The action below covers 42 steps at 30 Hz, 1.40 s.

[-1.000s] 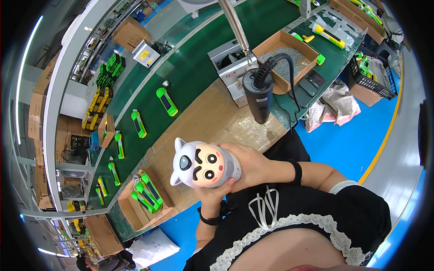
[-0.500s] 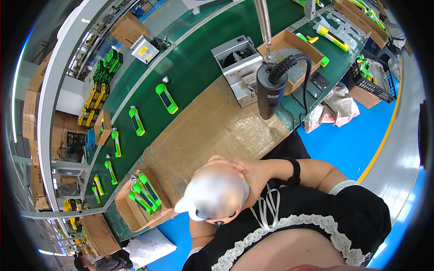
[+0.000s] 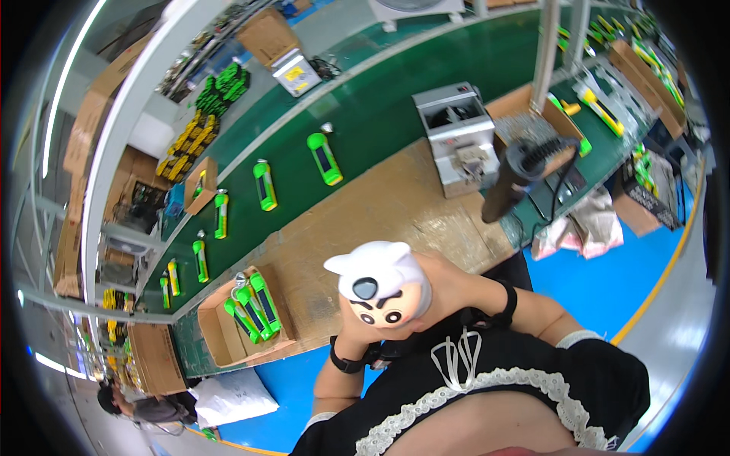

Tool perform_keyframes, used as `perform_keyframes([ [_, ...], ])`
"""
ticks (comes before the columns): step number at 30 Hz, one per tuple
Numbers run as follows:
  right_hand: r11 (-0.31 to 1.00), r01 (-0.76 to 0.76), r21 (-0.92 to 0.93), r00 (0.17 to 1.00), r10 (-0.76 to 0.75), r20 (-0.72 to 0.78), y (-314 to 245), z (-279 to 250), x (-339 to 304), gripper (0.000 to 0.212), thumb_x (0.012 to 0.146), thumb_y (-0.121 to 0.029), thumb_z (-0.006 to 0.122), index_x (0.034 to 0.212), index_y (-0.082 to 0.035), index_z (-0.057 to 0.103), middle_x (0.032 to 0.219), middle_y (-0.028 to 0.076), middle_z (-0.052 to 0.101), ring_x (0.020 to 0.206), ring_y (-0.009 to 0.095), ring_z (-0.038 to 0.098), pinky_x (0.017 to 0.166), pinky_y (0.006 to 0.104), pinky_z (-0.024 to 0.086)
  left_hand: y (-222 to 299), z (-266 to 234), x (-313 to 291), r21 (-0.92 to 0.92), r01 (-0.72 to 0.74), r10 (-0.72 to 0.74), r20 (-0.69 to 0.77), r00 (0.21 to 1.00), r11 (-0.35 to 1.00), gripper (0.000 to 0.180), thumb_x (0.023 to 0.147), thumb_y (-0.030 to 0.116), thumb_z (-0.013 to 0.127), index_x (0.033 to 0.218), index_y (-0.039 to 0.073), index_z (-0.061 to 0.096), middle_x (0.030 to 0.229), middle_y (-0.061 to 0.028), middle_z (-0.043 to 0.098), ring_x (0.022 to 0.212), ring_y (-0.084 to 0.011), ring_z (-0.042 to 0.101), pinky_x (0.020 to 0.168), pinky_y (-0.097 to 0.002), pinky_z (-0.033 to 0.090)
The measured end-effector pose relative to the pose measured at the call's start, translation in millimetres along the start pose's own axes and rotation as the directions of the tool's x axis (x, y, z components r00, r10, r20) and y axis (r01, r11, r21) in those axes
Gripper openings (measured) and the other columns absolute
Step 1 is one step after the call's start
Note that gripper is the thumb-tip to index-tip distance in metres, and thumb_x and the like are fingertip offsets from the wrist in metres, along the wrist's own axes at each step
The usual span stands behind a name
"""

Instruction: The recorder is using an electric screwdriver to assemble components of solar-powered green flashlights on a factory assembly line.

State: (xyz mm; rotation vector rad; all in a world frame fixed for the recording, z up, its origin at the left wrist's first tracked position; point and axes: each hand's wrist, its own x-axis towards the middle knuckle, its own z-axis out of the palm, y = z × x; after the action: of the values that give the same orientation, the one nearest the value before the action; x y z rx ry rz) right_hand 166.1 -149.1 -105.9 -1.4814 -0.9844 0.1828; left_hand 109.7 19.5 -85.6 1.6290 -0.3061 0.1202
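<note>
A toy figure head [image 3: 384, 277] in a white eared hood, with a dark grey nose, is held up over the near edge of the workbench. Its painted face tilts up toward me. My left hand [image 3: 353, 325] closes on its left side, and my right hand [image 3: 445, 285] wraps it from the right; most fingers of both are hidden behind it. Left of it stands an open cardboard box [image 3: 218, 340] with several green lights [image 3: 264, 304] inside. Brown cardboard [image 3: 365, 209] covers the bench beyond my hands.
A dark electric screwdriver [image 3: 508, 186] hangs at the right beside a silver metal machine [image 3: 460, 140]. A carton of small metal parts [image 3: 525, 125] lies behind it. More green lights [image 3: 325, 159] line the green belt [image 3: 293, 182]. At lower left, a person [image 3: 144, 403] is near a white sack [image 3: 234, 399].
The toy head has turned from a tilted, blurred position to upright, its painted face now visible. Fingers seen over it before are now hidden behind. My view has shifted, moving the bench items across it.
</note>
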Motion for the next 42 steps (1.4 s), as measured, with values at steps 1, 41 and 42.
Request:
perform_keyframes([
  [1,0.997,-0.005,-0.072,0.999,0.008,0.045,0.5,-3.0,4.3,0.092,0.049,-0.031,0.084,0.123,0.002,0.041,0.107,0.022,0.058,0.093,0.037,0.061,0.078,0.0393,0.051,1.4,-1.7,4.0,-0.001,-0.006,0.006,0.01,1.0,1.0,0.093,0.042,0.022,0.089,0.121,0.0,0.046,0.111,-0.0101,0.059,0.1,-0.019,0.058,0.091,-0.0337,0.045],
  [41,0.94,-0.267,-0.212,0.882,0.151,-0.446,96.9,-5.0,-94.0,0.009,0.077,-0.006,0.066,0.082,-0.004,0.06,0.067,0.004,0.057,0.055,0.012,0.055,0.05,0.0233,0.043,266.9,-315.3,382.2,0.896,0.44,0.696,-0.276,0.663,-0.064,0.118,0.073,0.084,0.032,0.116,-0.026,0.041,0.122,-0.0394,0.045,0.113,-0.0408,0.052,0.096,-0.0445,0.039],
  [42,0.936,-0.282,-0.212,0.876,0.161,-0.454,92.5,-9.7,-101.6,0.008,0.076,-0.006,0.066,0.081,-0.004,0.06,0.066,0.004,0.056,0.055,0.013,0.055,0.05,0.0236,0.043,254.0,-291.6,375.7,0.853,0.517,0.711,-0.322,0.626,-0.069,0.118,0.074,0.081,0.036,0.111,-0.03,0.038,0.112,-0.0405,0.05,0.112,-0.0391,0.052,0.097,-0.0426,0.038],
])
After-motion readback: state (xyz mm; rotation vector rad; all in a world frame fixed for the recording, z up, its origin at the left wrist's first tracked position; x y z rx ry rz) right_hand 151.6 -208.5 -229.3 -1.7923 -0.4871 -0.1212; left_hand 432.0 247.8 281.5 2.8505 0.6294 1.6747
